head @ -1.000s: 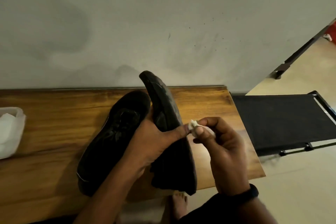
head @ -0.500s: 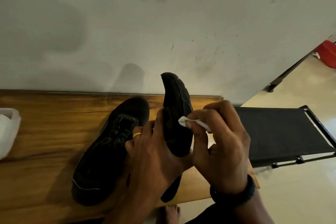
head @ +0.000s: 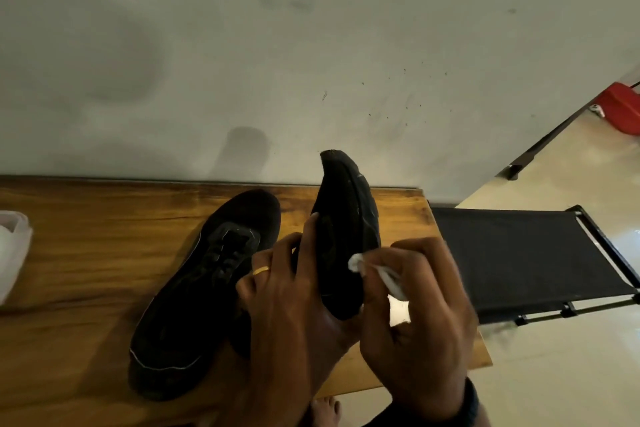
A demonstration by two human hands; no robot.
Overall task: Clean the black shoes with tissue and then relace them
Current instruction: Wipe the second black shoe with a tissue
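Your left hand (head: 287, 295) grips the raised shoe (head: 346, 218) from its left side, thumb and fingers curled round it, with a gold ring (head: 260, 270) on one finger. Your right hand (head: 419, 315) pinches a small wad of white tissue (head: 356, 262) in its curled fingers and holds it against the right face of that shoe, about halfway along. A strip of the tissue trails back under the fingers. A dark band (head: 469, 406) sits on your right wrist.

The raised shoe stands tilted on edge above the tabletop (head: 86, 253), its toe pointing up toward the wall (head: 311, 45). Its heel end is hidden behind your hands. Just to its left the second shoe (head: 207, 274) lies flat on the wooden tabletop, upper facing up, toe toward the wall and heel toward you. Its eyelet area is too dark to tell whether laces run through it.

A white plastic bag (head: 12, 246) sits at the far left of the tabletop, cut off by the frame. Right of the tabletop stands a black fabric rack (head: 512, 253) on a pale floor (head: 554, 374), with a red object (head: 623, 111) beyond it. A bare foot (head: 325, 409) shows below the tabletop's near edge.
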